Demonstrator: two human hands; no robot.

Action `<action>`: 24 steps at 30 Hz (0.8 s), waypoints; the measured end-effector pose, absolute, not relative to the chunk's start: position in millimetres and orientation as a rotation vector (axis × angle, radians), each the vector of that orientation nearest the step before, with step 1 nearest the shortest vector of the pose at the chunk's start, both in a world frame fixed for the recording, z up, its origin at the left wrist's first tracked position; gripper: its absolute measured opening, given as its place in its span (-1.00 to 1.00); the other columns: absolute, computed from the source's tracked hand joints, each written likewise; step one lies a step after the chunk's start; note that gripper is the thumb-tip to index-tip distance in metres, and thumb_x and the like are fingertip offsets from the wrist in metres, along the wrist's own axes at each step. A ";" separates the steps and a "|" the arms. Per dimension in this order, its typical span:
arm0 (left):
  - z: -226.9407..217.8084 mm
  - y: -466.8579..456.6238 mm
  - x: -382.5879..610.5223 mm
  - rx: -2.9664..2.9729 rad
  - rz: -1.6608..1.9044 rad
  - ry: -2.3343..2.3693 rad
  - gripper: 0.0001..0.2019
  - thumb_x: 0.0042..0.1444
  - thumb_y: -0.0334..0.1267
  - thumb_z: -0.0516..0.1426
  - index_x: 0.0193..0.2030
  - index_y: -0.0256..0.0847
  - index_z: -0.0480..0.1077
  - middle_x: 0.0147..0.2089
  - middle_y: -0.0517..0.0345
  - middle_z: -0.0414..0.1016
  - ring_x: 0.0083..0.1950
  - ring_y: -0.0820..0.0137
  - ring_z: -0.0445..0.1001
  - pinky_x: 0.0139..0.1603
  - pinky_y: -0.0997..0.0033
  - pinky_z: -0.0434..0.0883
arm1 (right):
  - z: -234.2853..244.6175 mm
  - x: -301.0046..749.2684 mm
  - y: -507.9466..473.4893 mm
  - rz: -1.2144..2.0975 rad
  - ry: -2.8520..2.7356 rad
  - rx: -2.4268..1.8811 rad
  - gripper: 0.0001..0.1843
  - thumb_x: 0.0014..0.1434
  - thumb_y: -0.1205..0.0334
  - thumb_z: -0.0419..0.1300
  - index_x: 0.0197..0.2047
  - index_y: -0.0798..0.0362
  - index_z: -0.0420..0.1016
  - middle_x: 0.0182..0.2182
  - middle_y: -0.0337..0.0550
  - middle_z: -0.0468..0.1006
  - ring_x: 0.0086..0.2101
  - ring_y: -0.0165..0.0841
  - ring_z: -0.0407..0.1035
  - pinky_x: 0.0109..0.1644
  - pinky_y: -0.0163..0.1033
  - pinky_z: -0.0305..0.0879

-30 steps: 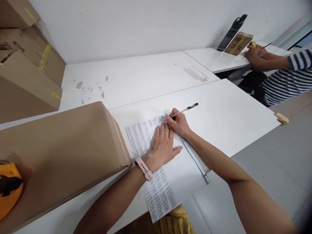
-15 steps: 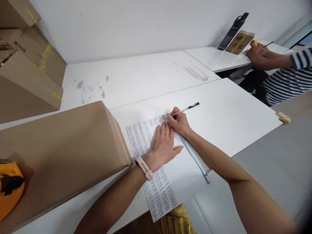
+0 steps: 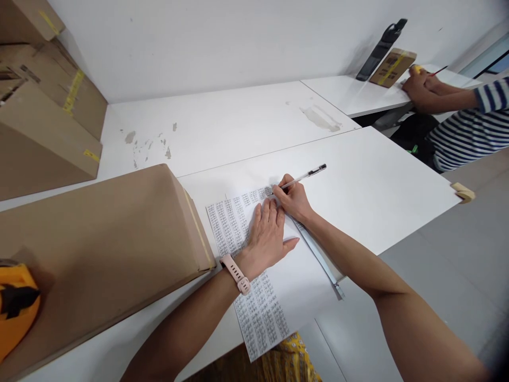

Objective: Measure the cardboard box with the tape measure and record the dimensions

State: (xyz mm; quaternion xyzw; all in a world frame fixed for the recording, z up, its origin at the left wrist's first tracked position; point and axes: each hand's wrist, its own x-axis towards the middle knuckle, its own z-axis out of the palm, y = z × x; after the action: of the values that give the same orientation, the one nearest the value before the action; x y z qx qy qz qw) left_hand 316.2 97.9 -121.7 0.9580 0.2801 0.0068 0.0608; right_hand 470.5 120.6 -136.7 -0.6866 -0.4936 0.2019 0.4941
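- White printed sheet [image 3: 262,313] lies on the table [image 3: 377,185], its near end hanging over the edge.
- Pen [image 3: 304,175] is pinched in the right hand [image 3: 294,200]. Its tip is on the sheet's far right corner, and its long axis slants away from the sheet, clip end pointing up-right.
- Left hand [image 3: 265,237] lies flat, fingers straight, pressing mid-sheet. Its fingertips touch the right hand, and a pink watch [image 3: 236,274] is on the wrist.
- Metal ruler [image 3: 320,260] runs along the sheet's right edge, under the right forearm.
- Cardboard box [image 3: 99,239] sits just left of the sheet, taped shut, contents hidden.
- Co-worker's hands [image 3: 417,87] are well beyond the sheet, far right.
- Versus earlier frames, the pen, both hands and the sheet hold the same places, with the tip at the same corner.
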 end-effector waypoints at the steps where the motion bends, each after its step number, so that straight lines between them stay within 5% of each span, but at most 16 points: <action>1: -121.9 97.9 316.1 2.897 0.023 0.848 -0.10 0.34 0.23 -0.05 0.48 -0.61 0.03 0.54 -0.44 -0.04 0.57 -0.13 -0.14 0.54 -0.10 -0.11 | -136.6 470.4 120.3 0.483 -1.191 -1.665 -0.77 0.12 0.23 0.18 -0.48 -0.03 0.18 -0.64 -0.41 0.17 -0.55 -0.45 0.07 -0.44 -0.27 0.02; 20: -121.6 97.8 315.9 2.874 0.016 0.844 -0.10 0.33 0.23 -0.04 0.49 -0.61 0.01 0.55 -0.44 -0.08 0.57 -0.12 -0.17 0.54 -0.10 -0.13 | -135.9 471.3 120.0 0.471 -1.196 -1.682 -0.77 0.11 0.26 0.19 -0.48 -0.03 0.18 -0.64 -0.40 0.18 -0.55 -0.44 0.09 -0.45 -0.26 0.04; 24: -121.3 98.9 314.9 2.825 0.012 0.831 -0.11 0.33 0.22 -0.03 0.49 -0.59 0.02 0.56 -0.44 -0.12 0.58 -0.12 -0.22 0.54 -0.11 -0.15 | -135.9 473.3 120.8 0.523 -1.130 -1.584 -0.79 0.19 0.14 0.22 -0.39 -0.03 0.27 -0.52 -0.35 0.29 -0.50 -0.42 0.18 -0.42 -0.26 0.15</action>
State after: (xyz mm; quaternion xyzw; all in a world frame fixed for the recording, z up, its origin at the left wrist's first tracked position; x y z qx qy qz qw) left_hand 314.9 98.9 -121.3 0.9547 0.2808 0.0040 0.0985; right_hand 473.3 120.8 -135.9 -0.6645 -0.4742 0.2196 0.5341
